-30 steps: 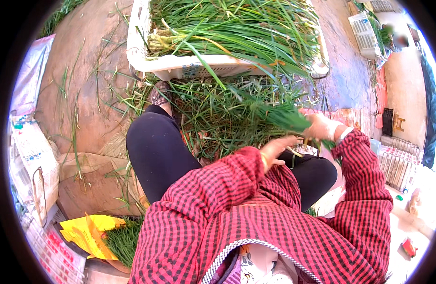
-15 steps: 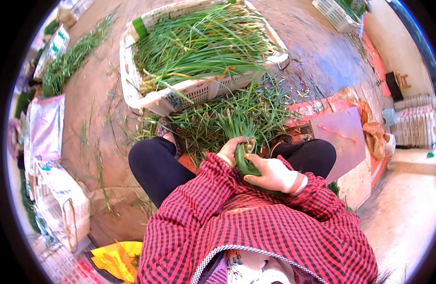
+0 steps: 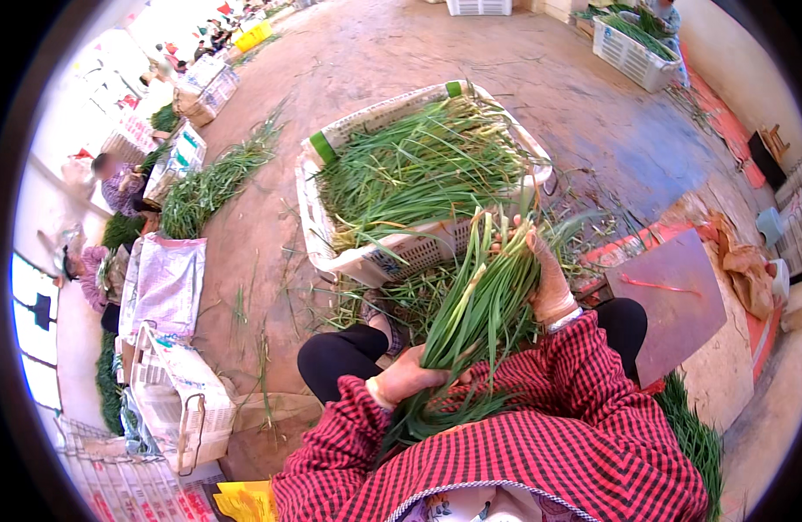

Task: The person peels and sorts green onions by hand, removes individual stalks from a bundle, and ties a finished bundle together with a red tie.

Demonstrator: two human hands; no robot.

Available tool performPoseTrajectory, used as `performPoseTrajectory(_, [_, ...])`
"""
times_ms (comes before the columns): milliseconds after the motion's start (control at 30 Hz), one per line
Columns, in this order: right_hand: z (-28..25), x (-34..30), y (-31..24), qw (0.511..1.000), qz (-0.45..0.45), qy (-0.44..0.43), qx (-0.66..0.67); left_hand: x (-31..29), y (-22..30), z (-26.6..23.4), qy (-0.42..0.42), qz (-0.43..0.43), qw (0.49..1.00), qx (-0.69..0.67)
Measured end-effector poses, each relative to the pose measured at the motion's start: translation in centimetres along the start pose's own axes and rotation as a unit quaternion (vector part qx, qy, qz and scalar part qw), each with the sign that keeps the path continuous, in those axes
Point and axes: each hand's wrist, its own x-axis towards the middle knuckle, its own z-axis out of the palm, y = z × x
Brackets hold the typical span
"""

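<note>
A concrete-like floor (image 3: 401, 52) spread beneath a person in a red-and-black checked jacket (image 3: 540, 461), whose knees flanked the work. Ahead stood a white crate (image 3: 409, 261) heaped with long green stalks (image 3: 427, 165); a flat purplish board (image 3: 679, 304) lay to the right. Before the jacket slanted a bundle of stalks (image 3: 479, 313), pale ends up. The left hand (image 3: 409, 374) kept its grip closed around the lower part, the right hand (image 3: 550, 278) around the upper.

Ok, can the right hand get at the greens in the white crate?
Probably yes: the greens lie uncovered in the white crate just beyond the right hand, though it's busy with the green bunch.
</note>
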Motion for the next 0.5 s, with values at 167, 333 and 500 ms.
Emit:
performPoseTrajectory(167, [2.1, 1.1, -0.7, 0.973, 0.037, -0.158, -0.162, -6.6, 2.5, -0.4, 0.075, -0.030, 0.992, 0.099])
performPoseTrajectory(333, [-0.9, 2.5, 1.9, 0.848, -0.005, -0.243, -0.472, -9.4, 2.2, 3.7, 0.152, -0.002, 0.986, -0.070])
performPoseTrajectory(500, [-2.4, 6.3, 1.6, 0.882, -0.130, -0.071, -0.448, -8.4, 0.3, 5.1, 0.125, -0.066, 0.960, -0.240])
